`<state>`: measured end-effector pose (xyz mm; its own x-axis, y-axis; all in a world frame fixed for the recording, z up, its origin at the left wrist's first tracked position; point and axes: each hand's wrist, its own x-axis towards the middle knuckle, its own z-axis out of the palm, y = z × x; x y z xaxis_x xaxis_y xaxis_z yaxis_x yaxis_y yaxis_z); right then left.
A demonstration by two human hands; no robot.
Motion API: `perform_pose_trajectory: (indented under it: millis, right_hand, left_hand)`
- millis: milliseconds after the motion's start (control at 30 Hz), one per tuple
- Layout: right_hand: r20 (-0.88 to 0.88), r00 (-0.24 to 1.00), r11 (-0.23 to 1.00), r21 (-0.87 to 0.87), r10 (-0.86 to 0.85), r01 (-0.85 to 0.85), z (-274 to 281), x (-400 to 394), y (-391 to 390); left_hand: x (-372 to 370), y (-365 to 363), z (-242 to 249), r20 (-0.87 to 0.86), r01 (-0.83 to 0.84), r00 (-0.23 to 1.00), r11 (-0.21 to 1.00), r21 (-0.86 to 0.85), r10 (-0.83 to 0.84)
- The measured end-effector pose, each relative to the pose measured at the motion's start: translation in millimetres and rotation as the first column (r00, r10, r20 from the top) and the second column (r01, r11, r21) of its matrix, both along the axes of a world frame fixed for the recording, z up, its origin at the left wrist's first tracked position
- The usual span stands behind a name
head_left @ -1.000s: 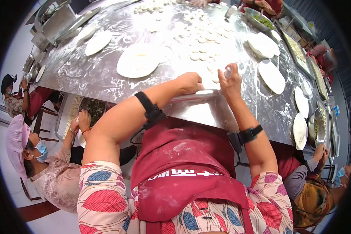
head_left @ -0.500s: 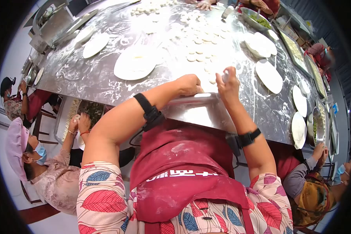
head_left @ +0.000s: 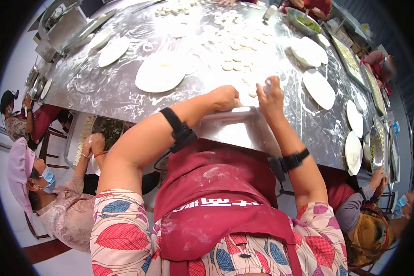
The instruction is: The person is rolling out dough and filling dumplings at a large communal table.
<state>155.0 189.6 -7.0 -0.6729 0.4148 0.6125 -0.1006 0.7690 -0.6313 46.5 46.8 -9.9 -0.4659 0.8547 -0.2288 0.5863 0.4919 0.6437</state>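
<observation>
My left hand (head_left: 225, 98) is closed, low over the table near its front edge, fingers curled down and what they hold, if anything, hidden. Just to its right my right hand (head_left: 271, 97) is raised, its fingers bent around something pale that I cannot make out in the glare. Below both hands a shiny metal sheet or tray (head_left: 230, 130) lies at the table edge, against the dark red apron (head_left: 211, 175). Beyond the hands, small flat round dough pieces (head_left: 237, 66) are scattered over the floured metal table (head_left: 110, 99).
White oval plates stand on the left (head_left: 161, 73) and right (head_left: 318, 89). A bowl with green filling (head_left: 308, 23) is at the far right. A co-worker in a pink cap (head_left: 20, 170) works at a tray on the left; another person (head_left: 368, 221) sits on the right.
My hands stay close together at the table edge, with only a slight shift in the right fingers. The co-worker's hands on the left have moved slightly. The view has shifted a little.
</observation>
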Motion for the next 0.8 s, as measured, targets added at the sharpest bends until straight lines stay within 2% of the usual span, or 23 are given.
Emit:
perform_pose_trajectory:
  millis: [33,67,100,133,167,200,267,333,367,400,467,533,600,700,733,767,800]
  right_hand:
    - [-0.050,0.999,0.998,0.055,0.019,-0.017,-3,13,-1]
    - [0.041,0.998,0.996,-0.075,0.043,-0.039,-7,34,-3]
    - [0.066,0.996,0.992,-0.118,0.052,-0.044,-10,54,-8]
    - [0.089,0.991,0.969,-0.235,0.096,-0.073,-7,72,-18]
    - [0.085,0.991,0.964,-0.252,0.105,-0.081,-4,77,-22]
    - [0.080,0.991,0.958,-0.273,0.111,-0.085,-3,80,-24]
    - [0.009,0.997,0.994,-0.076,0.081,-0.080,-14,49,-4]
    - [0.008,1.000,0.999,-0.026,0.020,-0.020,-5,12,0]
    - [0.020,1.000,1.000,-0.018,0.010,-0.009,-4,-3,3]
    - [0.053,0.998,0.994,-0.108,0.024,-0.018,-4,-13,3]
    - [0.060,0.998,0.999,-0.045,-0.004,0.006,-5,-4,3]
    - [0.039,0.999,0.999,-0.043,0.031,-0.029,-6,29,-2]
    - [0.115,0.992,0.981,-0.189,0.056,-0.033,-5,72,-19]
    - [0.072,0.994,0.970,-0.237,0.079,-0.060,-10,80,-23]
    - [0.046,0.997,0.994,-0.099,0.056,-0.051,-11,69,-17]
    - [0.011,0.999,0.998,0.045,0.035,-0.036,-10,46,-5]
    - [0.005,1.000,0.999,-0.029,0.022,-0.022,-4,25,-4]
  left_hand:
    - [3,-4,7,-0.063,0.070,0.996,0.998,-0.005,-0.070]
    - [3,-7,5,-0.057,0.059,0.997,0.998,0.008,-0.059]
    - [3,-9,2,-0.051,0.049,0.998,0.999,0.016,-0.048]
    - [2,-12,1,-0.049,0.042,0.998,0.999,0.020,-0.041]
    - [2,-17,6,0.054,0.026,0.998,1.000,0.010,-0.026]
    - [2,-19,8,0.081,0.037,0.996,0.999,0.013,-0.038]
    - [5,-22,11,0.134,0.073,0.988,0.997,0.005,-0.073]
    - [0,-12,1,0.005,0.040,0.999,0.999,0.037,-0.041]
    - [-2,-6,-2,-0.060,0.025,0.998,0.998,0.058,-0.022]
    - [1,-3,-1,-0.016,0.010,1.000,0.999,0.041,-0.009]
    - [1,3,-1,0.073,-0.032,0.997,0.999,0.020,0.030]
    - [7,-4,10,0.049,0.017,0.999,1.000,-0.007,-0.017]
    - [4,-10,5,0.051,0.019,0.999,1.000,-0.001,-0.019]
    - [-1,-20,1,0.156,0.019,0.988,0.999,0.034,-0.024]
    - [2,-21,0,0.192,0.029,0.981,0.999,0.037,-0.035]
    - [2,-18,2,0.122,0.032,0.992,0.999,0.020,-0.034]
    - [3,-13,7,0.048,0.033,0.998,0.999,0.008,-0.033]
